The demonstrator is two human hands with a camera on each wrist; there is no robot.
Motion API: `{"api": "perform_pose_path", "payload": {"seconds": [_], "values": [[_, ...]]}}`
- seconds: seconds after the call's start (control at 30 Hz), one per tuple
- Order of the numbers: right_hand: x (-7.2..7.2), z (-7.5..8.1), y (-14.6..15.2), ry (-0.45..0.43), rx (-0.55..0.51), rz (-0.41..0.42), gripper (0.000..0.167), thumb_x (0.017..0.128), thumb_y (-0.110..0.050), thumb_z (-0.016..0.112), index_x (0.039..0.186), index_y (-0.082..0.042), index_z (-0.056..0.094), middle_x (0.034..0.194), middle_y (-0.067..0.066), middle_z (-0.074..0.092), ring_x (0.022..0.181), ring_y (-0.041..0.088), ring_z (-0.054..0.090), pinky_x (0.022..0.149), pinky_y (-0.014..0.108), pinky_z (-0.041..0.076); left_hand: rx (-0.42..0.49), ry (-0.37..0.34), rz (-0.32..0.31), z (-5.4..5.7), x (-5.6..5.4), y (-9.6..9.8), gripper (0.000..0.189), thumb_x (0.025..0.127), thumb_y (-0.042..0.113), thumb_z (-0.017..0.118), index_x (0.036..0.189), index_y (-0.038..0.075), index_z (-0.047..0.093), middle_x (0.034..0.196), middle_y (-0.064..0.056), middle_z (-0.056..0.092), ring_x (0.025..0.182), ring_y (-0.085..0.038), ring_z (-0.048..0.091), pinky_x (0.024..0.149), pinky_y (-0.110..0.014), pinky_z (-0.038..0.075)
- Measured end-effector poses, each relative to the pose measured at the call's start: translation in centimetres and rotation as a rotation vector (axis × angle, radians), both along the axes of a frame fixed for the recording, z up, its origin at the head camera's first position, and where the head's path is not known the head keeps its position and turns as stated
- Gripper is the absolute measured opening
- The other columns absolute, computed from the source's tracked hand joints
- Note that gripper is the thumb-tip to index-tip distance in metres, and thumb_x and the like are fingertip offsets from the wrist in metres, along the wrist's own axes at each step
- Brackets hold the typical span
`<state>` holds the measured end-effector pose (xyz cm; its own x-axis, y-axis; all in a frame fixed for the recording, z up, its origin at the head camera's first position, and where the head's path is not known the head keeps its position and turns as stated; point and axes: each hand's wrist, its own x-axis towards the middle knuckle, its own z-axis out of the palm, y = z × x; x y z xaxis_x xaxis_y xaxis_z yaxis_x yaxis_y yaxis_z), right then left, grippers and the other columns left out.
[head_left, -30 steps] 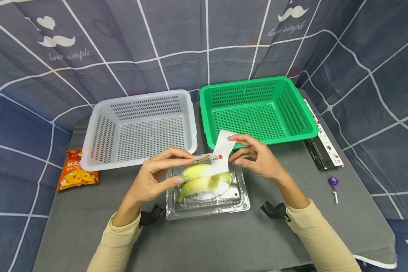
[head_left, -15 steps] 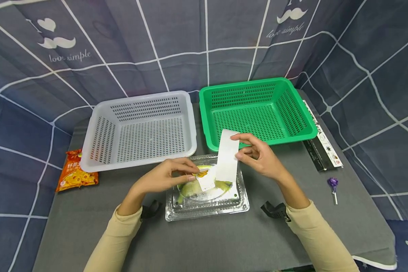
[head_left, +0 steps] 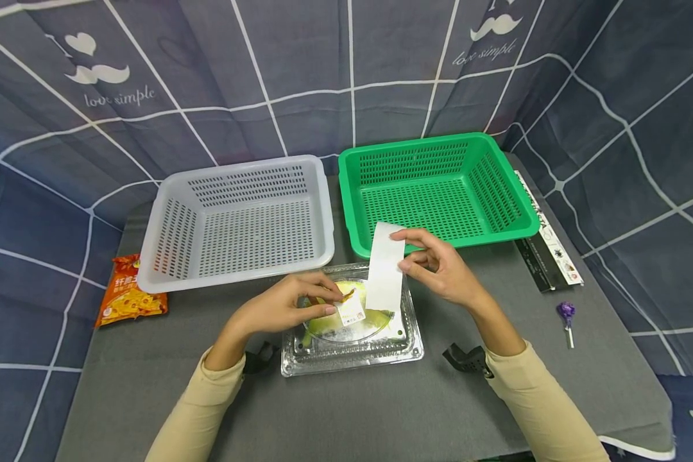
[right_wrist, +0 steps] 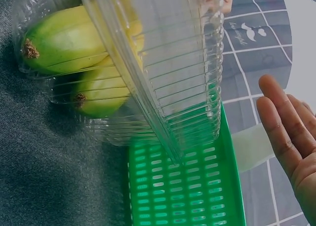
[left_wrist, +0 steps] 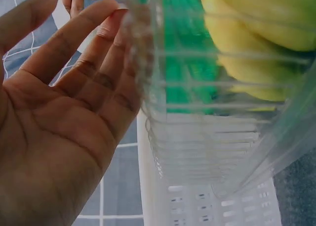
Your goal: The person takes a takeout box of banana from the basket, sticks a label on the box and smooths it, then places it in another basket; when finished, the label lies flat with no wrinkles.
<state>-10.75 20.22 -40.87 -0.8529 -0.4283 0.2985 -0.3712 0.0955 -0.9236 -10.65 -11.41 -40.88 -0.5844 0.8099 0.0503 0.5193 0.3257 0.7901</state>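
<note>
soft even light, glare on clear container (head_left: pixel 352 360)

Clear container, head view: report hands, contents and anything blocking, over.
Left hand pinches printed label. Right hand holds white strip. Yellow-green fruit inside clear container. Strip and label partly block head view of fruit.

- The grey table (head_left: pixel 346 414) holds a white basket (head_left: pixel 323 208) and green basket (head_left: pixel 349 199).
- A clear box (head_left: pixel 352 359) sits before them.
- Snack bag (head_left: pixel 129 292) lies left; long box (head_left: pixel 545 253) and lollipop (head_left: pixel 566 312) lie right.
</note>
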Motion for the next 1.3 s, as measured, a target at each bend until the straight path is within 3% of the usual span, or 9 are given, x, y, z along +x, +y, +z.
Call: {"api": "perform_pose_path", "payload": {"seconds": [0.17, 0.4, 0.57, 0.67, 0.87, 1.3], "values": [[0.0, -0.1, 0.0, 0.007, 0.001, 0.004, 0.043, 0.091, 0.007, 0.06, 0.133, 0.005, 0.05, 0.137, 0.021, 0.05, 0.09, 0.008, 0.069, 0.074, 0.022, 0.053, -0.043, 0.018, 0.019, 0.1, 0.3, -0.1, 0.028, 0.098, 0.02, 0.061, 0.12, 0.006, 0.069, 0.12, -0.005, 0.063, 0.088, -0.006, 0.057, 0.069, -0.025, 0.051], [-0.1, 0.0, -0.1, -0.001, 0.007, 0.005, 0.042, 0.092, 0.005, 0.06, 0.133, 0.003, 0.051, 0.138, 0.019, 0.051, 0.089, 0.009, 0.069, 0.077, 0.022, 0.054, -0.125, 0.047, 0.054, 0.3, 0.7, 0.2, 0.028, 0.097, 0.024, 0.062, 0.12, 0.01, 0.07, 0.121, -0.005, 0.058, 0.088, -0.011, 0.055, 0.075, -0.029, 0.052], [-0.2, -0.1, -0.2, -0.002, 0.017, 0.001, 0.042, 0.092, 0.004, 0.06, 0.133, 0.002, 0.051, 0.138, 0.019, 0.051, 0.089, 0.009, 0.069, 0.077, 0.022, 0.054, -0.209, 0.151, 0.1, 0.5, 1.1, 0.4, 0.025, 0.095, 0.026, 0.065, 0.116, 0.016, 0.073, 0.131, -0.01, 0.051, 0.103, -0.02, 0.056, 0.088, -0.04, 0.048], [-0.2, -0.1, -0.2, -0.005, 0.018, 0.0, 0.042, 0.092, 0.004, 0.06, 0.133, 0.002, 0.051, 0.138, 0.018, 0.051, 0.088, 0.009, 0.069, 0.076, 0.022, 0.054, -0.229, 0.19, 0.082, 0.4, 1.3, 0.5, 0.025, 0.095, 0.028, 0.065, 0.115, 0.018, 0.074, 0.134, -0.009, 0.049, 0.113, -0.021, 0.053, 0.094, -0.043, 0.046], [-0.3, -0.2, -0.2, -0.005, 0.011, 0.007, 0.042, 0.092, 0.005, 0.06, 0.132, 0.003, 0.051, 0.138, 0.019, 0.05, 0.088, 0.008, 0.069, 0.073, 0.022, 0.054, -0.211, 0.18, 0.028, 0.4, 1.3, 0.5, 0.026, 0.095, 0.029, 0.065, 0.114, 0.013, 0.074, 0.126, -0.003, 0.054, 0.112, -0.015, 0.052, 0.094, -0.036, 0.048], [-0.4, -0.5, -0.1, 0.007, 0.01, -0.004, 0.043, 0.091, 0.005, 0.06, 0.133, 0.002, 0.051, 0.138, 0.019, 0.05, 0.087, 0.009, 0.07, 0.068, 0.021, 0.051, -0.247, 0.179, 0.057, 0.5, 1.3, 0.7, 0.031, 0.095, 0.03, 0.065, 0.119, 0.012, 0.071, 0.13, -0.005, 0.054, 0.121, -0.021, 0.051, 0.1, -0.041, 0.046]]}}
